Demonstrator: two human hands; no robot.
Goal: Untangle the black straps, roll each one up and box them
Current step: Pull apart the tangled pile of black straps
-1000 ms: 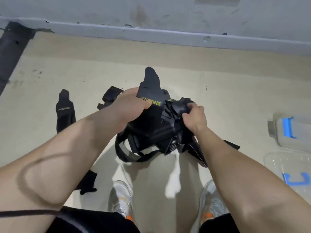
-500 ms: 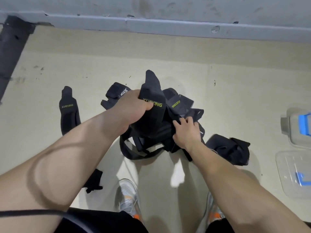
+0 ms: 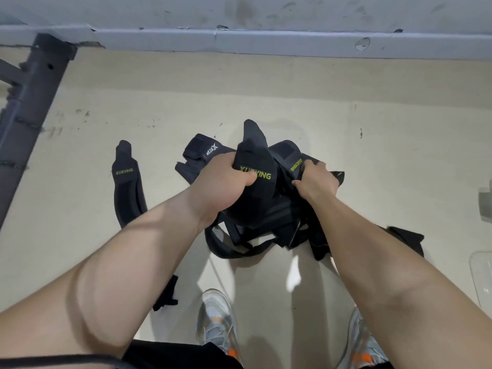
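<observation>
- Nearest, the grey shoes [image 3: 217,318] are cut off at the bottom edge, and a small black piece [image 3: 166,296] is half hidden by the left forearm.
- The clear box [image 3: 482,275] shows less at the right edge than half a second ago.
- The tangle of black straps [image 3: 255,222] sits ahead of the shoes, under both hands.
- The left hand [image 3: 223,179] still clamps the padded end [image 3: 254,155] marked XUEYING. The right hand [image 3: 315,179], just beside it, has moved up the pile and curls its fingers into the tangle.
- A loose strap [image 3: 126,182] lies apart, leftward.

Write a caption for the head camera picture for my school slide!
Left grip holds one XUEYING strap up from the tangled black pile, which right grip clutches; a loose strap lies apart.
</observation>
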